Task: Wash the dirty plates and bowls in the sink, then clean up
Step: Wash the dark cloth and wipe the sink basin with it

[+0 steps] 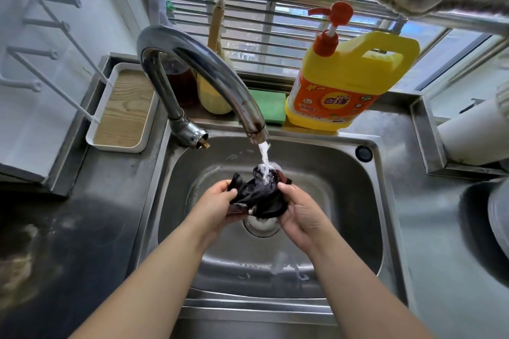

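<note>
Holding a dark wet cloth (257, 195) over the middle of the steel sink (344, 201), both hands together. Left hand (217, 205) gripping the left side of the cloth, fingers curled under it and thumb on top. Right hand (301, 210) gripping the right side, thumb pressed on the upper edge. Cloth bunched and crumpled between the two hands, just above the round drain (261, 227).

Running from the curved chrome faucet (192, 63), a thin stream of water (265, 158), falling right on the top of the cloth. Some foam and drops lying on the sink bottom, near the front wall.

Standing behind the sink, on the ledge under the window: a yellow detergent bottle (349, 82) with an orange pump, upright; a green sponge (271, 107) just beside it on the left, touching or almost touching, hard to say which. Further left, behind the faucet, a yellowish brush-like thing and a brown jar, partly hidden.

At the left on the counter, a white tray (121, 110) with a wooden-looking bottom. No plates or bowls visible inside the sink.
</note>
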Demonstrator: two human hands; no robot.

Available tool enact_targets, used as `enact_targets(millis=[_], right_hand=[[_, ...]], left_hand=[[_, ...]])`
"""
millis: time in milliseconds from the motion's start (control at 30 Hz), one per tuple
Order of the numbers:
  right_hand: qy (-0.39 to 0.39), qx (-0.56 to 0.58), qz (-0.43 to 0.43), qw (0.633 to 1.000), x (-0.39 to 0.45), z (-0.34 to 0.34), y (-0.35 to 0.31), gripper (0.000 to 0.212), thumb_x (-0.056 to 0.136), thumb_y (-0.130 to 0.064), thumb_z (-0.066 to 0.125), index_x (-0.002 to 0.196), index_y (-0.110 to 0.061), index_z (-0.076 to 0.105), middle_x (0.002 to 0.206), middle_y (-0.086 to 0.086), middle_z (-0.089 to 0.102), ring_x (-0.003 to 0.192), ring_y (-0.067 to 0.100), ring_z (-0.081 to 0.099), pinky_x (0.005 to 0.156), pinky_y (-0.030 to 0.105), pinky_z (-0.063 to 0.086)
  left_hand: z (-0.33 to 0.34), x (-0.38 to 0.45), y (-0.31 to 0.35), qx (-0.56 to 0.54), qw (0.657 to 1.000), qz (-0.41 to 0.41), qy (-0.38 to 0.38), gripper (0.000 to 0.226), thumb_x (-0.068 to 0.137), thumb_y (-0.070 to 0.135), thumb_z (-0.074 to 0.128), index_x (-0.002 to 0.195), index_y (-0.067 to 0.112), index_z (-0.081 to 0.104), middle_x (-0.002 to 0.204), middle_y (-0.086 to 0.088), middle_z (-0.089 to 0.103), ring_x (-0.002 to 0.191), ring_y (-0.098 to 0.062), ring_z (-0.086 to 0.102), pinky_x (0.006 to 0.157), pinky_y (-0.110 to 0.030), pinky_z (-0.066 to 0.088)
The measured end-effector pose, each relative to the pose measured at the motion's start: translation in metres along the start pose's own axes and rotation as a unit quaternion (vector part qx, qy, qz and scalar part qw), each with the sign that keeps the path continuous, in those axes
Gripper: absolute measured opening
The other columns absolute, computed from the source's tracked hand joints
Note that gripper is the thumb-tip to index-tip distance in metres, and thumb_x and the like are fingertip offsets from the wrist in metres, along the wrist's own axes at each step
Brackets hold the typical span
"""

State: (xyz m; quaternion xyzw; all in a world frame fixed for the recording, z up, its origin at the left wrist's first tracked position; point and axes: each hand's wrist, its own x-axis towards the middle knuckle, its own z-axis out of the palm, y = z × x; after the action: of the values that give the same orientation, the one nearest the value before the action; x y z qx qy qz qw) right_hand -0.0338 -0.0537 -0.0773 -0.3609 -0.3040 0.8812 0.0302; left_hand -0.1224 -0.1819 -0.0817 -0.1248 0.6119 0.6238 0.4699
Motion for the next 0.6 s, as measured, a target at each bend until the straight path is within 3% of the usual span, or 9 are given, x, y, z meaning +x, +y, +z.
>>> enact_targets(millis=[67, 100, 167, 233, 267, 400, 500, 600], right_hand=[[0.007, -0.048, -0.017, 0.999, 0.0, -0.002, 0.003, 0.031, 0.091, 0.008, 0.047, 0.121, 0.004, 0.057, 0.11, 0.019, 0.067, 0.097, 0.027, 0.067, 0.091, 0.038, 0.054], [0.018, -0.112, -0.038, 0.993, 0.0, -0.002, 0.005, 0.033, 0.09, 0.008, 0.052, 0.12, -0.002, 0.06, 0.109, 0.015, 0.07, 0.1, 0.026, 0.067, 0.093, 0.038, 0.053], [0.06, -0.294, -0.08, 0.951, 0.0, 0.001, 0.006, 0.033, 0.084, -0.002, 0.067, 0.115, -0.014, 0.066, 0.102, 0.006, 0.073, 0.099, 0.023, 0.068, 0.091, 0.034, 0.053], [0.103, -0.415, -0.085, 0.9, 0.002, 0.002, 0.006, 0.037, 0.078, -0.015, 0.076, 0.114, -0.019, 0.067, 0.101, 0.001, 0.072, 0.097, 0.018, 0.067, 0.089, 0.032, 0.053], [0.109, -0.425, -0.077, 0.895, 0.004, 0.001, 0.005, 0.039, 0.077, -0.019, 0.077, 0.114, -0.02, 0.068, 0.103, 0.0, 0.071, 0.098, 0.018, 0.066, 0.09, 0.033, 0.053], [0.043, -0.33, -0.043, 0.942, 0.002, 0.001, 0.0, 0.015, 0.093, -0.021, 0.061, 0.104, -0.016, 0.071, 0.101, 0.008, 0.073, 0.101, 0.026, 0.068, 0.093, 0.043, 0.053], [0.027, -0.265, -0.023, 0.964, 0.0, 0.003, -0.003, 0.022, 0.1, -0.01, 0.047, 0.107, -0.01, 0.068, 0.104, 0.014, 0.072, 0.096, 0.026, 0.068, 0.086, 0.036, 0.056], [0.08, -0.206, -0.005, 0.975, 0.001, 0.009, -0.003, 0.026, 0.101, -0.005, 0.039, 0.102, -0.009, 0.065, 0.096, 0.013, 0.07, 0.083, 0.02, 0.066, 0.071, 0.028, 0.056]], left_hand=[[0.002, -0.002, -0.003, 0.045, 0.998, 0.019, -0.035, 0.015, 0.097, 0.023, 0.053, 0.104, 0.012, 0.061, 0.091, -0.006, 0.069, 0.081, -0.018, 0.065, 0.082, -0.037, 0.051], [0.003, -0.004, -0.004, 0.08, 0.995, 0.041, -0.049, 0.021, 0.091, 0.028, 0.062, 0.104, 0.012, 0.061, 0.093, -0.005, 0.07, 0.085, -0.017, 0.066, 0.081, -0.034, 0.052], [0.007, -0.005, -0.004, 0.15, 0.984, 0.078, -0.06, 0.034, 0.08, 0.026, 0.075, 0.106, 0.01, 0.06, 0.093, -0.003, 0.07, 0.085, -0.012, 0.067, 0.071, -0.024, 0.052], [0.008, -0.006, -0.003, 0.168, 0.98, 0.088, -0.062, 0.033, 0.078, 0.017, 0.077, 0.105, 0.008, 0.06, 0.086, -0.001, 0.068, 0.075, -0.008, 0.066, 0.062, -0.016, 0.048], [0.007, -0.005, -0.003, 0.16, 0.981, 0.085, -0.069, 0.031, 0.078, 0.014, 0.077, 0.103, 0.007, 0.061, 0.082, 0.001, 0.068, 0.071, -0.007, 0.064, 0.058, -0.015, 0.046], [0.001, -0.005, 0.002, 0.189, 0.974, 0.088, -0.092, 0.022, 0.08, 0.003, 0.073, 0.096, 0.011, 0.062, 0.077, 0.001, 0.067, 0.065, -0.006, 0.064, 0.056, -0.017, 0.046], [-0.002, -0.004, 0.005, 0.2, 0.973, 0.09, -0.073, 0.005, 0.089, 0.004, 0.064, 0.092, 0.008, 0.063, 0.079, -0.009, 0.065, 0.066, -0.018, 0.062, 0.058, -0.028, 0.048], [-0.003, -0.003, 0.007, 0.218, 0.97, 0.106, -0.028, 0.009, 0.093, 0.006, 0.057, 0.086, 0.008, 0.061, 0.074, -0.008, 0.062, 0.062, -0.016, 0.057, 0.052, -0.024, 0.045]])
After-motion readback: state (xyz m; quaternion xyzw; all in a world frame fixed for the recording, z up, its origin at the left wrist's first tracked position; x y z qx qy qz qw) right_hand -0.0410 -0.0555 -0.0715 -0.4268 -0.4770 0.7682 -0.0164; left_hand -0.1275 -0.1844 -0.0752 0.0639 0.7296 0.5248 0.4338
